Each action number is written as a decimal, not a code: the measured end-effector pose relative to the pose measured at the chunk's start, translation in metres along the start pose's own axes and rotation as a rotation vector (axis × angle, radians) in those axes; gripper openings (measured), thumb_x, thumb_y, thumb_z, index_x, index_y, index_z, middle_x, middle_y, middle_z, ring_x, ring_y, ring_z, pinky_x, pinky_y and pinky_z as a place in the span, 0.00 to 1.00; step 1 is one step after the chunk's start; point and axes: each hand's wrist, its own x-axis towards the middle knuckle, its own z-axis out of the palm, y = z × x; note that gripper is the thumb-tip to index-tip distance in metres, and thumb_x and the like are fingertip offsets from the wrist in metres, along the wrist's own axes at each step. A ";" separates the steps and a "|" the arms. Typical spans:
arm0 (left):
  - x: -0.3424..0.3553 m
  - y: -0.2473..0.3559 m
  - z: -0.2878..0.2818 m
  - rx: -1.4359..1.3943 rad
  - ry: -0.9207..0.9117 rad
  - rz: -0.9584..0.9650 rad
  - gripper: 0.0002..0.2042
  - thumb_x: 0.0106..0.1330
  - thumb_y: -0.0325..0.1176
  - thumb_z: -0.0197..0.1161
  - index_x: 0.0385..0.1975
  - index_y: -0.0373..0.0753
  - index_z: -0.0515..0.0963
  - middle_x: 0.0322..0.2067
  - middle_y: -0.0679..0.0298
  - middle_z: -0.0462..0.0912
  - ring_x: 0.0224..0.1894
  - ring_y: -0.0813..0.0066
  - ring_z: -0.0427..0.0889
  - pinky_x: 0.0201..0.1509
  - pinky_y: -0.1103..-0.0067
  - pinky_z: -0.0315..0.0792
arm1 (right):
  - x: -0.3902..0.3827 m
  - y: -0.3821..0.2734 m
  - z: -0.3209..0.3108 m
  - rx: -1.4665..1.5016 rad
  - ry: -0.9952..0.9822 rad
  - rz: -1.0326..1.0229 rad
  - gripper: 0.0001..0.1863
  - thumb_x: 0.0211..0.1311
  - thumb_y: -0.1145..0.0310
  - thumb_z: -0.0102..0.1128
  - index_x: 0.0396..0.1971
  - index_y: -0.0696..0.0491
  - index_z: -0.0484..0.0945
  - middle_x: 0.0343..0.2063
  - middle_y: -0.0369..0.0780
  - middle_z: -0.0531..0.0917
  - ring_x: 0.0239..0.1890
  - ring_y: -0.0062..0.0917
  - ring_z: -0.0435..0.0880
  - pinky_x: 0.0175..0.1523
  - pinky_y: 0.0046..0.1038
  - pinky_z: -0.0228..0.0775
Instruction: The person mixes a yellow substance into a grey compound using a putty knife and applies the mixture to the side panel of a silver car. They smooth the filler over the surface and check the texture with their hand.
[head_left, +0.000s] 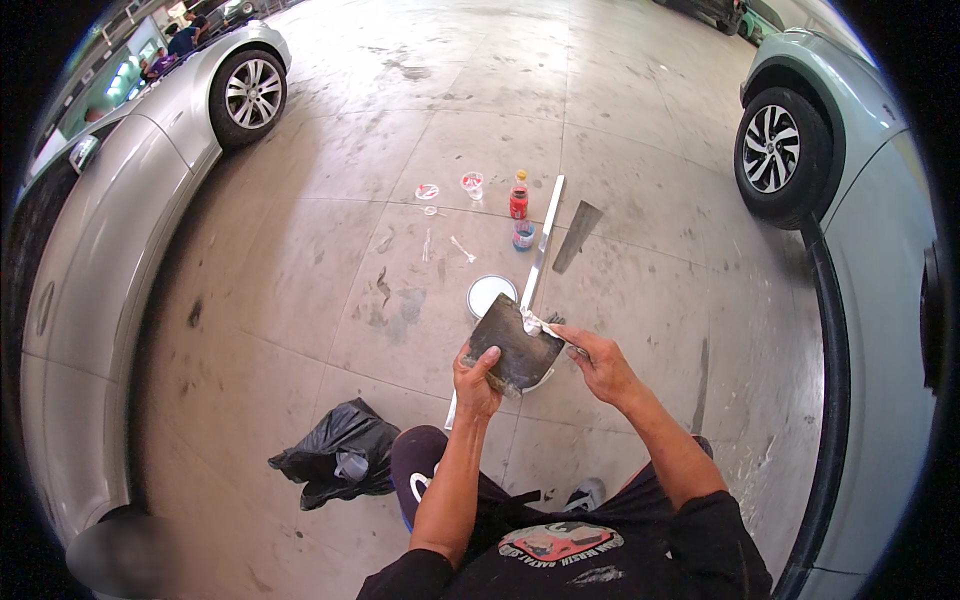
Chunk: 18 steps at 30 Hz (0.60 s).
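My left hand (pixel 478 385) grips the lower left edge of a dark, roughly square board (pixel 505 345), its thumb lying on top. In my right hand (pixel 605 370) is a thin spreading tool (pixel 554 330), mostly hidden by the fingers. Its end meets a lump of white paste (pixel 531 321) at the board's right side. A round lid (pixel 492 294) with a white top lies just beyond the board. Beneath the board, part of a white rim (pixel 543 381) shows; the rest of it is covered.
A long pale metal bar (pixel 544 240) and a flat grey strip (pixel 577 237) lie ahead. Nearby stand a red bottle (pixel 518 200), a cup of blue liquid (pixel 523 238) and a clear cup (pixel 472 185). A black plastic bag (pixel 340 450) sits left. Cars (pixel 165 150) (pixel 870 290) flank me.
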 end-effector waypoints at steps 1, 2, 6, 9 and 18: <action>0.000 0.000 0.000 0.009 0.011 0.000 0.19 0.53 0.21 0.59 0.47 0.30 0.70 0.40 0.55 0.78 0.40 0.64 0.81 0.46 0.71 0.77 | -0.001 0.001 0.000 -0.021 -0.003 0.014 0.22 0.55 0.82 0.50 0.52 0.53 0.71 0.47 0.46 0.77 0.51 0.38 0.75 0.55 0.30 0.67; -0.001 0.000 -0.001 0.028 -0.001 0.004 0.19 0.53 0.21 0.59 0.47 0.30 0.69 0.40 0.55 0.78 0.40 0.64 0.81 0.46 0.70 0.77 | -0.002 0.001 -0.001 -0.041 -0.006 0.030 0.22 0.56 0.81 0.50 0.52 0.53 0.71 0.46 0.47 0.77 0.50 0.38 0.76 0.54 0.31 0.68; 0.002 0.000 -0.005 0.064 -0.051 0.029 0.20 0.52 0.23 0.60 0.47 0.29 0.69 0.41 0.54 0.78 0.40 0.64 0.80 0.46 0.69 0.77 | -0.008 0.011 0.002 -0.281 -0.147 0.193 0.20 0.57 0.74 0.52 0.52 0.49 0.72 0.43 0.48 0.78 0.44 0.38 0.78 0.49 0.33 0.70; 0.005 0.007 -0.001 0.057 -0.105 0.012 0.20 0.53 0.23 0.61 0.47 0.29 0.69 0.40 0.54 0.78 0.40 0.64 0.80 0.46 0.69 0.77 | -0.007 0.007 0.002 -0.354 -0.254 0.467 0.20 0.58 0.73 0.52 0.52 0.49 0.72 0.40 0.46 0.80 0.42 0.30 0.79 0.47 0.30 0.71; 0.009 0.000 -0.020 0.103 -0.106 -0.092 0.20 0.55 0.23 0.59 0.49 0.28 0.69 0.41 0.55 0.78 0.42 0.67 0.80 0.47 0.73 0.75 | 0.005 0.003 0.007 0.468 0.031 0.227 0.16 0.65 0.69 0.49 0.51 0.58 0.72 0.37 0.35 0.79 0.38 0.16 0.73 0.47 0.20 0.65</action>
